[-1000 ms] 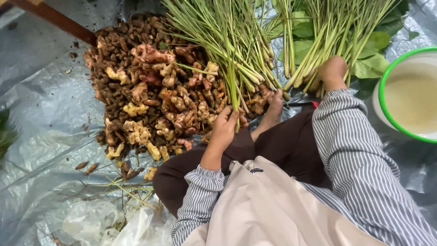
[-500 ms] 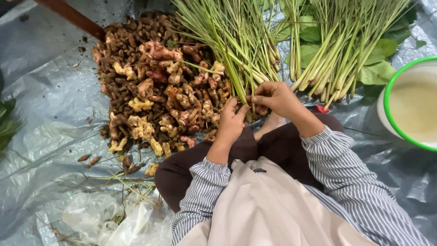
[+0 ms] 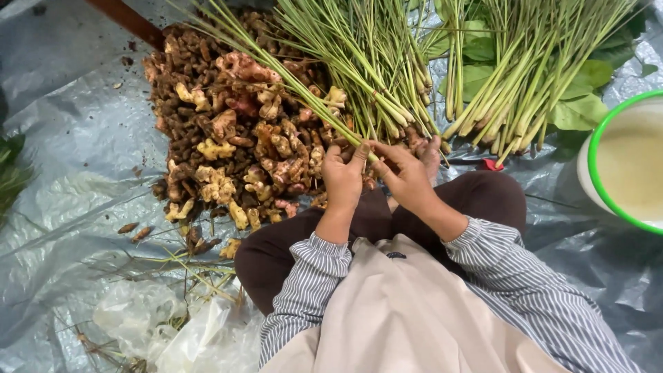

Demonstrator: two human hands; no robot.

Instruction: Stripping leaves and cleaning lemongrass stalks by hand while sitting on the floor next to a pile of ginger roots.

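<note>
Grey plastic sheet [image 3: 69,173] on floor. Left hand [image 3: 343,176], right hand [image 3: 407,176] pinch fingers on one lemongrass stalk [image 3: 290,76] (base end) above lap, beside ginger-turmeric root pile [image 3: 228,131]. Green-rimmed basin [image 3: 592,190] right.

- A grey plastic sheet [image 3: 76,117] covers the ground.
- On it lie a heap of brown and yellow roots [image 3: 228,131], 2 bundles of green stalks [image 3: 373,76], broad leaves [image 3: 580,103], a green-rimmed bowl [image 3: 625,166] and crumpled clear plastic [image 3: 173,331].
</note>
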